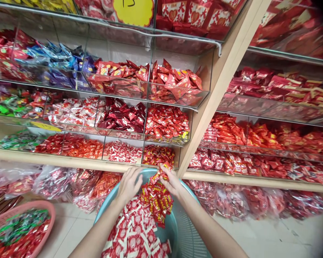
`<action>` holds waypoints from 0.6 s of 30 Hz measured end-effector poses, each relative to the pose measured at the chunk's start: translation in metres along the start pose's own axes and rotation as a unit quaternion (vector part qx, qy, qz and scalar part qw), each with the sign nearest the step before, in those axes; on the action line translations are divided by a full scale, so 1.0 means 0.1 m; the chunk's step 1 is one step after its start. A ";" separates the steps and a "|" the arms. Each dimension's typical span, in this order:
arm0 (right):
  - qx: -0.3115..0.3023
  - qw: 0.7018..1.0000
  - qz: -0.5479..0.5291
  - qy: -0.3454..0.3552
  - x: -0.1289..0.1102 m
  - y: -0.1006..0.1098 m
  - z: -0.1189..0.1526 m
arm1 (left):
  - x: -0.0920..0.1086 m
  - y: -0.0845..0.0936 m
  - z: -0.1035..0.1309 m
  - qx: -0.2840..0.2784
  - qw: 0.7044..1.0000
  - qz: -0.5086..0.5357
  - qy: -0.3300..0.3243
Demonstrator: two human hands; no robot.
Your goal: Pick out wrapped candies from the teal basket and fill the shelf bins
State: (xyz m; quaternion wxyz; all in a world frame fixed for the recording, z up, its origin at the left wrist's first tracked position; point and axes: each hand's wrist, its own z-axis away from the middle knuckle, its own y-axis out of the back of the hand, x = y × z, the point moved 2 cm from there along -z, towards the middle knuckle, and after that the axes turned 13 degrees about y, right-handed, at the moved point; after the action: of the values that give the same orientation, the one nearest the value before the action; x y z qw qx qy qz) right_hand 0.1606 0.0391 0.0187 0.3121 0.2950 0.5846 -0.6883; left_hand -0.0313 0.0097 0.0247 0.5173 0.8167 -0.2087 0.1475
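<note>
A teal plastic basket stands below the shelves. White-and-red wrapped sweets fill its left and front, and red-and-yellow wrapped sweets lie in a heap near its back. My left hand is over the basket's back left rim, fingers apart, holding nothing. At the back right, my right hand has its fingers around a few red-and-yellow sweets, just below the bottom shelf compartment of similar sweets.
Divided shelves of wrapped sweets rise in front, with a slanting wooden upright on the right. Filled plastic bags lie beneath. A pink basket of green and red sweets stands on the tiled floor at lower left.
</note>
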 end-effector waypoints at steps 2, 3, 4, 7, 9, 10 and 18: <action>-0.004 1.000 -0.007 0.000 0.04 0.01 0.05 | 0.11 -0.01 0.05 -0.035 0.997 0.040 -0.064; -0.005 1.000 -0.010 0.002 0.05 0.00 0.07 | 0.16 -0.02 0.07 -0.055 0.993 0.053 -0.089; -0.005 1.000 -0.014 0.003 0.05 0.00 0.08 | 0.21 -0.03 0.10 -0.073 0.990 0.062 -0.105; -0.008 0.999 -0.031 -0.002 0.06 0.00 0.12 | 0.31 -0.09 0.15 -0.112 0.984 0.082 -0.110; -0.011 0.999 -0.045 -0.007 0.08 0.01 0.13 | 0.34 -0.11 0.17 -0.132 0.982 0.091 -0.099; -0.010 0.999 -0.051 -0.009 0.09 0.02 0.14 | 0.34 -0.12 0.17 -0.140 0.981 0.095 -0.094; 0.012 0.999 -0.051 0.015 0.12 0.12 0.12 | 0.20 -0.12 0.07 -0.154 0.972 0.175 -0.033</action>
State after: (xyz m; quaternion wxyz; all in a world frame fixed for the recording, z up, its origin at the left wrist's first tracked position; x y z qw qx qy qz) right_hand 0.1616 0.0245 0.0040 0.2641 0.2787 0.5951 -0.7060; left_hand -0.0083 0.0038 0.0214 0.5959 0.6824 -0.3857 0.1745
